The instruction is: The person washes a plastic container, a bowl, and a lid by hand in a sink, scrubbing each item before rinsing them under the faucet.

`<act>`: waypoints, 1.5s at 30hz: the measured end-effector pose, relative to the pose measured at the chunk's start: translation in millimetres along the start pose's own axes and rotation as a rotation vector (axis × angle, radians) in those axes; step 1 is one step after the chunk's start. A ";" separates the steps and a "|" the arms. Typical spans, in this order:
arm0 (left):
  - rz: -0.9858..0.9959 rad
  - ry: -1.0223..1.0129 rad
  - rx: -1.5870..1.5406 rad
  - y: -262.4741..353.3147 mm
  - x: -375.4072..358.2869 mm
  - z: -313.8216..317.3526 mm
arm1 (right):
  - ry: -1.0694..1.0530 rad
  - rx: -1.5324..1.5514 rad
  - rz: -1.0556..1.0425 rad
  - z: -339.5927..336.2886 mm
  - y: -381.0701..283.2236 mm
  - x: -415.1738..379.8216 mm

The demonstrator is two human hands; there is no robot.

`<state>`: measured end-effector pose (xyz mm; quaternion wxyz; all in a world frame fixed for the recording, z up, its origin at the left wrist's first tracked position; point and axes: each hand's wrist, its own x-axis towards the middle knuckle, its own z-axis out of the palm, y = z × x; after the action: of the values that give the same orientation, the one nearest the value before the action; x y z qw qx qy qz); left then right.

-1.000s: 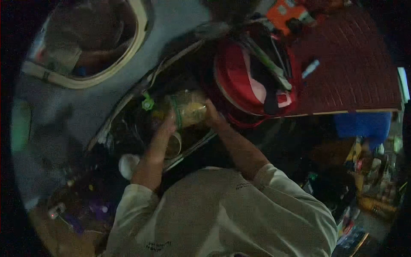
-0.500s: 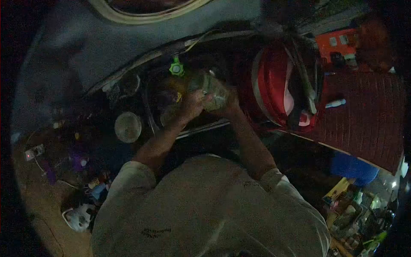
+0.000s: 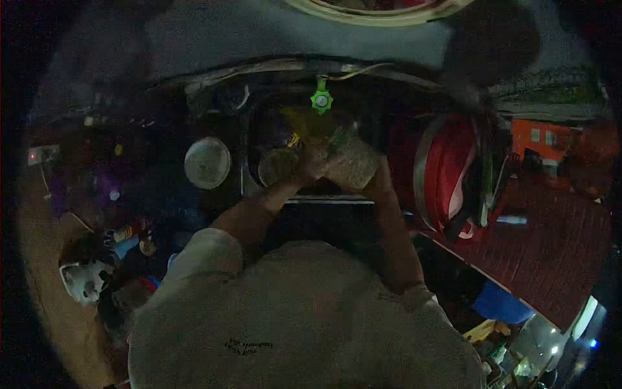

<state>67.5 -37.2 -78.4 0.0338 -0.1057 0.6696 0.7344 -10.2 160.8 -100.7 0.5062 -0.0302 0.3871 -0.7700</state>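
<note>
Where light fails, cluttered counter [image 3: 129,194].

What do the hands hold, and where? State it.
A clear jar, tipped over; the left hand and right hand grip its opposite sides. Exact finger placement is too dark to tell.

Your left hand [image 3: 311,162] and right hand [image 3: 379,170] grip a jar [image 3: 350,162] that looks like clear plastic or glass with a dull, grainy fill showing through; the dim light prevents telling which. Just above the jar, the green knob [image 3: 321,100] reads as glossy moulded plastic. Left of the jar, the round lid [image 3: 207,162] has a matt, speckled face. Right of the jar, the red bag [image 3: 447,175] looks like soft woven cloth, and beyond it the dark red mat [image 3: 551,240] shows a ribbed, rough weave. Your sleeves are matt cloth.
</note>
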 end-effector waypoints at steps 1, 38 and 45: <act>-0.063 -0.005 0.040 -4.8 1.1 -3.7 | -0.109 -0.181 -0.113 4.1 -3.3 -3.9; -0.604 0.282 1.204 -23.8 -104.1 -223.4 | 0.316 0.242 -0.297 -18.7 66.4 66.9; 0.047 0.467 0.504 91.1 -59.6 -61.3 | 0.289 0.595 -0.118 16.0 50.8 41.0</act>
<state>114.9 -101.6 17.6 -0.1123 -0.2440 0.8218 0.5025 15.2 109.3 -135.6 0.3875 0.2062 0.2106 -0.8735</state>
